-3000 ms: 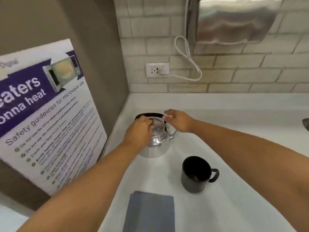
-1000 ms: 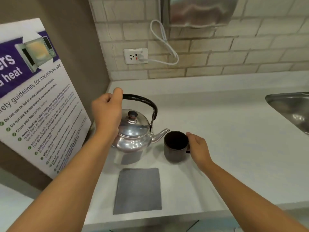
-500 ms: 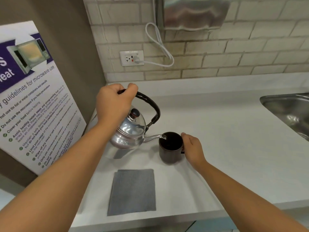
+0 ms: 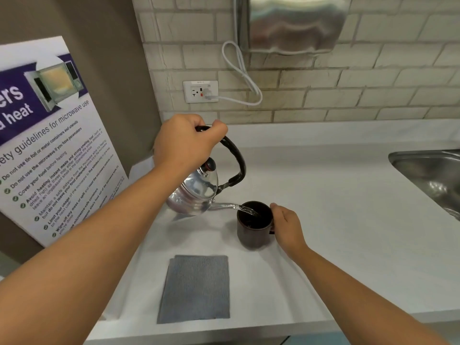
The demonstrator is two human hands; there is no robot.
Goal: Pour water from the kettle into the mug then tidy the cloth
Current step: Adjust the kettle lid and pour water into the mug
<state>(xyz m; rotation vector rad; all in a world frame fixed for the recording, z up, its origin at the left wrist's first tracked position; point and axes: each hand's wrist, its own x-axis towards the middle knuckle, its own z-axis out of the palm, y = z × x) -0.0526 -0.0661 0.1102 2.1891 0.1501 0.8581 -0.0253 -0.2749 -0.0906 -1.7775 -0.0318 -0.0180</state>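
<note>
A person stands at a white table, seen from above through a head-worn camera. The left hand [image 4: 185, 143] has its grip curled tight around the black arched handle [image 4: 236, 160] of a shiny round metal kettle [image 4: 196, 192], which is lifted off the table and tipped so its spout points down and to the right. A thin clear stream of water [image 4: 247, 209] runs from the spout into a dark brown cylindrical mug [image 4: 252, 226] that stands on the table just below and to the right of that grip. The right hand [image 4: 286, 226] steadies the mug from its right side, its grip wrapped around the handle, which is mostly hidden behind the fingers.

Nearer the person than both hands, a flat folded grey rectangular cloth [image 4: 195, 288] lies on the table [image 4: 348, 220], apart from the mug and kettle and close to the front edge.

To the left of the left grip, a large white and purple poster [image 4: 49, 135] of microwave safety guidelines leans against a brown wall. Beyond the grip, a brick-tiled wall carries a white wall socket [image 4: 200, 91] with a looping white cable [image 4: 239, 70] plugged in, which runs up to a brushed steel box [image 4: 293, 23] mounted on the wall. Far to the right of the right grip, the corner of a stainless steel sink [image 4: 433, 175] is set into the table.
</note>
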